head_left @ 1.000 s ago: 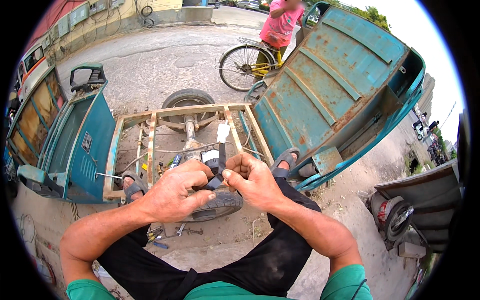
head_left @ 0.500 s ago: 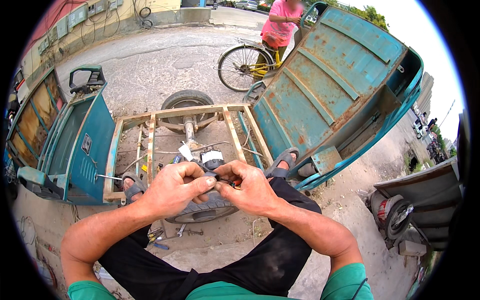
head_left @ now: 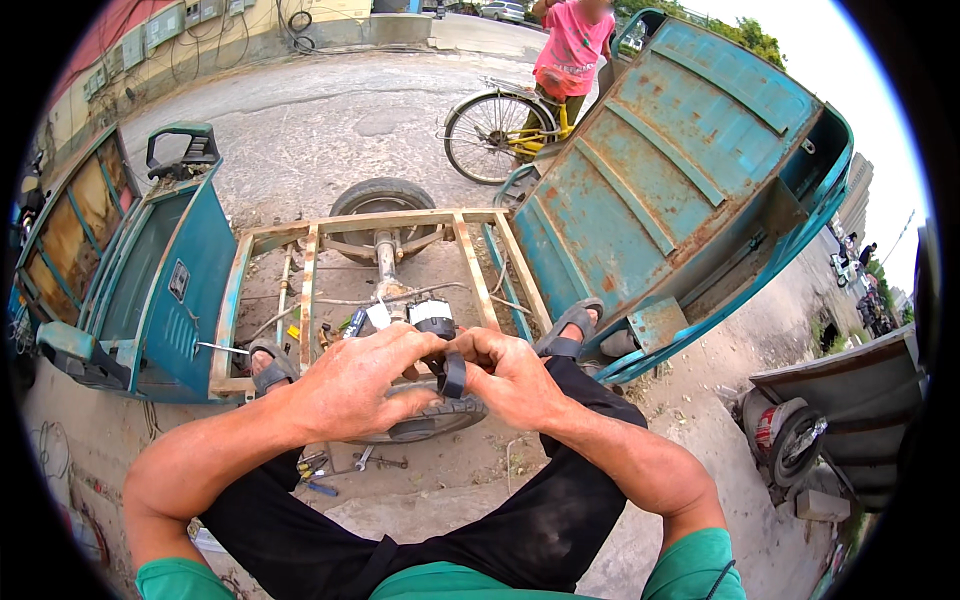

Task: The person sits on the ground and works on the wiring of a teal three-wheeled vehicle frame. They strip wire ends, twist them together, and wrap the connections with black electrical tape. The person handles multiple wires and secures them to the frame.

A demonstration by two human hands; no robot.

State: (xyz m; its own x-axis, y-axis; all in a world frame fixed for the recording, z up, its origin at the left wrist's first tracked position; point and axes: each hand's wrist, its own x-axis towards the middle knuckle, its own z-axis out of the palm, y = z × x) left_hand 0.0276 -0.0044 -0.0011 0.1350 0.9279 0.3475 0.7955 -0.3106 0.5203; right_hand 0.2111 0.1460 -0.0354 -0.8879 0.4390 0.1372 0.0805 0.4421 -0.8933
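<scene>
My left hand (head_left: pixel 350 385) and right hand (head_left: pixel 510 375) both pinch closed on the small black ring-shaped roll (head_left: pixel 453 375), held between them; if a finger loosens, I judge it drops onto the worn rubber tyre (head_left: pixel 430 420) just below.

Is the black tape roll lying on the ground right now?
No, the black tape roll is held up between the left hand and right hand, above the tyre.

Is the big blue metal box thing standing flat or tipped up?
Tipped up. The rusty blue metal cargo bed leans on its side beside the bare frame, its ribbed underside showing.
</scene>
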